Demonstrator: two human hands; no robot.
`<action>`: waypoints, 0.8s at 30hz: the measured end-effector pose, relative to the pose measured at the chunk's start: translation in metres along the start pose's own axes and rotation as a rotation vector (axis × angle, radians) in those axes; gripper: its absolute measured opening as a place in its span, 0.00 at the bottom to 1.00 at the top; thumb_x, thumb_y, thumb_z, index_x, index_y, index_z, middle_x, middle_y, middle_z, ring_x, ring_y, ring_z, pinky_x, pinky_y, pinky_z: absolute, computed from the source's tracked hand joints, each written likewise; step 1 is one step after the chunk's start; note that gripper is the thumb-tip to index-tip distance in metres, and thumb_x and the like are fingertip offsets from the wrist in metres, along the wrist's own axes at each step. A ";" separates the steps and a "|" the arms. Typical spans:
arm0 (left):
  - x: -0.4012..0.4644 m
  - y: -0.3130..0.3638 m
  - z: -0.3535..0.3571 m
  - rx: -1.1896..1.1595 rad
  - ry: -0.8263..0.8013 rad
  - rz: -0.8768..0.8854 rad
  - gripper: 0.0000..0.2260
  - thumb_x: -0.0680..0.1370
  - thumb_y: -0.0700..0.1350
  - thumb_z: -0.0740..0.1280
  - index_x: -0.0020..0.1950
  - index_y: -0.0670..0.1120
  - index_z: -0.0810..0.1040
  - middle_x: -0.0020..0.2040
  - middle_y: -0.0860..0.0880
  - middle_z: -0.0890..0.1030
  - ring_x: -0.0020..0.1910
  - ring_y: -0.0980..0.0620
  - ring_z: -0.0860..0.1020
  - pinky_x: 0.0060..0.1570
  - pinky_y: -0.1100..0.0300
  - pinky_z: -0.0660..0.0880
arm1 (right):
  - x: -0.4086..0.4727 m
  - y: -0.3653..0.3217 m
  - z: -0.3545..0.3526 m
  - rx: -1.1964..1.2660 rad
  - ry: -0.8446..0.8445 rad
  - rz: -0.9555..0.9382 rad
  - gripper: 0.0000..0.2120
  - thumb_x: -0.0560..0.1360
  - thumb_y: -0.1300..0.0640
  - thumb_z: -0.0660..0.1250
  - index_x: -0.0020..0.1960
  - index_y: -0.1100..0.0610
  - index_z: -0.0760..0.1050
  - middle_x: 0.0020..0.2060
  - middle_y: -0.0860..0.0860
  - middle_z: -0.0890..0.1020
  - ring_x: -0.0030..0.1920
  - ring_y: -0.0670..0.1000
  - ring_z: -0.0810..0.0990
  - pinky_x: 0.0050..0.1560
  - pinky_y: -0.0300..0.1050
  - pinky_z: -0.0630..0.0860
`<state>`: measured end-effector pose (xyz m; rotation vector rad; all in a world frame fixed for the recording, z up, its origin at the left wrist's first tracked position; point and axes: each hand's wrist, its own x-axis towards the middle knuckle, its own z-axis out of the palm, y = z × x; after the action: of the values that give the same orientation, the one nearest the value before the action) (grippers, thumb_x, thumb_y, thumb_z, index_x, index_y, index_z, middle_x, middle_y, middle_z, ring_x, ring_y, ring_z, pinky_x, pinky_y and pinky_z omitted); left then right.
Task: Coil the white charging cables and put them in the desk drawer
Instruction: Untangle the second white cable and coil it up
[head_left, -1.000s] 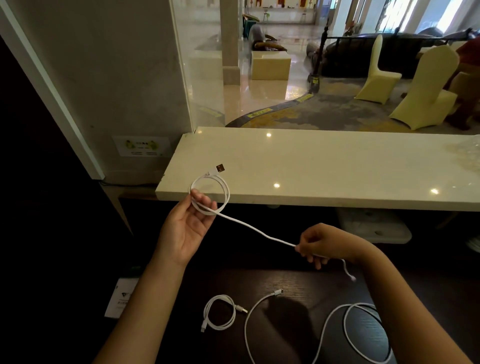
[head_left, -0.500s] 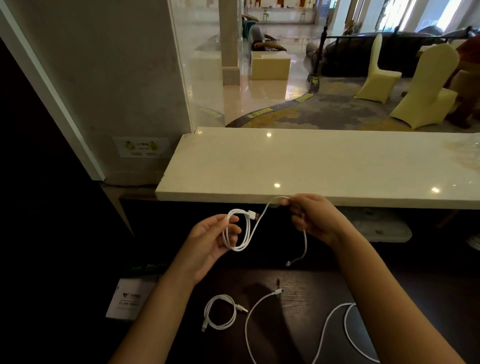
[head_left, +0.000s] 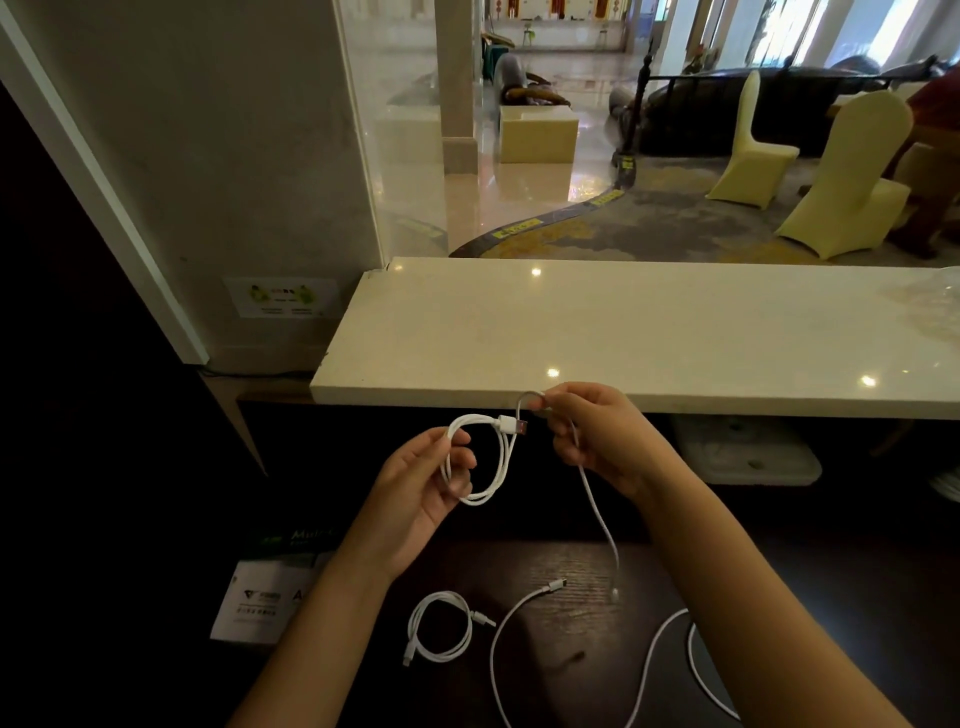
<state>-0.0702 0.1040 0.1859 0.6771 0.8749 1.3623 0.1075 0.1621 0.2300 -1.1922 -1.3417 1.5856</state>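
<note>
Left hand: the left hand (head_left: 423, 493) holds up a small coil of white cable (head_left: 480, 457), fingers curled round its loops; a USB plug (head_left: 514, 426) sticks out at the top.
Right hand: the right hand (head_left: 597, 441) pinches the same cable's free run just beside the coil; the tail hangs down toward the dark tabletop (head_left: 571, 566).
Coiled cable: a second coiled cable (head_left: 441, 629) lies flat on the tabletop below the left forearm.
Loose cable: a third loose cable (head_left: 519, 639) snakes beside it, partly hidden by the right forearm and cut off at the bottom edge.
Ledge: a pale stone ledge (head_left: 623, 332) runs behind the hands.
Paper: a printed paper (head_left: 260, 603) at lower left, its text too dim to read.
Drawer: none can be made out.
</note>
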 end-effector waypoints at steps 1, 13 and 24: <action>-0.001 0.000 0.000 0.027 -0.010 -0.005 0.07 0.77 0.40 0.58 0.47 0.40 0.75 0.32 0.49 0.81 0.25 0.58 0.72 0.30 0.66 0.72 | -0.001 0.000 0.000 0.001 -0.018 -0.006 0.09 0.78 0.61 0.59 0.45 0.62 0.77 0.26 0.50 0.67 0.22 0.46 0.64 0.23 0.35 0.62; 0.002 -0.006 0.008 -0.007 -0.035 -0.048 0.12 0.80 0.39 0.54 0.54 0.39 0.76 0.46 0.44 0.85 0.46 0.51 0.83 0.43 0.62 0.80 | -0.025 0.036 0.038 -0.418 -0.262 -0.176 0.06 0.75 0.58 0.66 0.40 0.55 0.78 0.23 0.46 0.76 0.23 0.45 0.75 0.30 0.35 0.71; 0.008 -0.003 0.004 -0.144 0.048 -0.090 0.12 0.80 0.38 0.52 0.48 0.38 0.75 0.24 0.52 0.67 0.23 0.58 0.67 0.41 0.60 0.80 | -0.027 0.052 0.037 -0.565 -0.004 -0.166 0.12 0.72 0.49 0.69 0.36 0.57 0.77 0.28 0.49 0.79 0.29 0.46 0.78 0.35 0.46 0.78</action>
<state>-0.0658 0.1121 0.1844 0.4909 0.8264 1.3511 0.0827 0.1155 0.1851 -1.3515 -1.9125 1.1207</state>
